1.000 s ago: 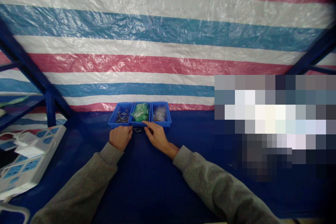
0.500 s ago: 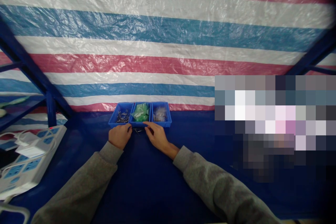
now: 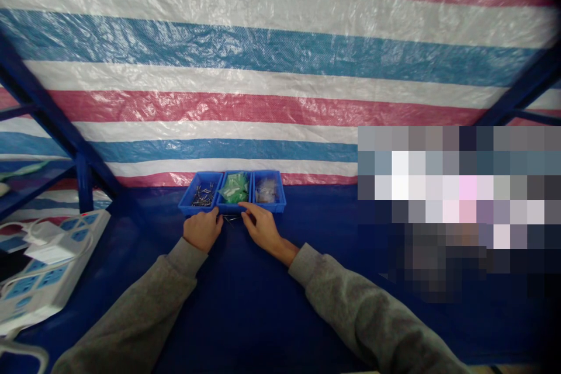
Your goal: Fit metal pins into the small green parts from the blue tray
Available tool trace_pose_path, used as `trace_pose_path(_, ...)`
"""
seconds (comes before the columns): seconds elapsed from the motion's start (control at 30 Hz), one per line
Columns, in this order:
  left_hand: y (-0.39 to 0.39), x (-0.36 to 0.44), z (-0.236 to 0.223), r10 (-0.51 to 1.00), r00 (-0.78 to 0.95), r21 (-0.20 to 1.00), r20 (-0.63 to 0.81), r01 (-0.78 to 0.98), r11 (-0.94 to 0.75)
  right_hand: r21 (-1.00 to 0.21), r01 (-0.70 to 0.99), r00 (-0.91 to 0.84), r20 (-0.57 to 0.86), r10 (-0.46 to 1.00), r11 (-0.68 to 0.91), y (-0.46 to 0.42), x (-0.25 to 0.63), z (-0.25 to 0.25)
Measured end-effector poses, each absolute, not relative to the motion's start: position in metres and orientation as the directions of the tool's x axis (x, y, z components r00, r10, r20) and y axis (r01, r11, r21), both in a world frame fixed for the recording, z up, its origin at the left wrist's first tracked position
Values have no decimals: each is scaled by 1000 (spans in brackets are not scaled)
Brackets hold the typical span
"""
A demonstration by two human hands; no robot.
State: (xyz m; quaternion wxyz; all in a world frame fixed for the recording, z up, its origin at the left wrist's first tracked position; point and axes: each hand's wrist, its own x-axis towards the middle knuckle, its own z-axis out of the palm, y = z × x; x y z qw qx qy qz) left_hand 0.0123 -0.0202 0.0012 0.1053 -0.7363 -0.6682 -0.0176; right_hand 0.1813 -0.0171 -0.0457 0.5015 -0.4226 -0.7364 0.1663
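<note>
Three blue bins (image 3: 232,208) at 12 o'clock on table (image 3: 245,304): screws, green bags, clear bags; left hand (image 3: 202,230) curled, right hand (image 3: 262,227) loosely open, small metal pieces (image 3: 228,218) between them; grip contents cannot tell

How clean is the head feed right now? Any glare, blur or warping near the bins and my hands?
Head view: dim overall, with glare sheen on the striped tarp; wide-lens warping bends its stripes and darkens the corners. A pixelated block hides the right side. The three blue bins, left hand and right hand look fairly sharp but small, so the bin contents are hard to read.
</note>
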Motion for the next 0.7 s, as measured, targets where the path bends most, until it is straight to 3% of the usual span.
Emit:
trace_pose_path(0.27, -17, 13, -6, 973, 197, -104, 119, 977, -185, -676, 451, -142, 590, 795, 583, -18, 181, -45)
trace_pose_path(0.7, -15, 13, -11, 984, 149, -183, 100, 975, -129, -679, 453, -145, 584, 799, 579, -17, 181, -46)
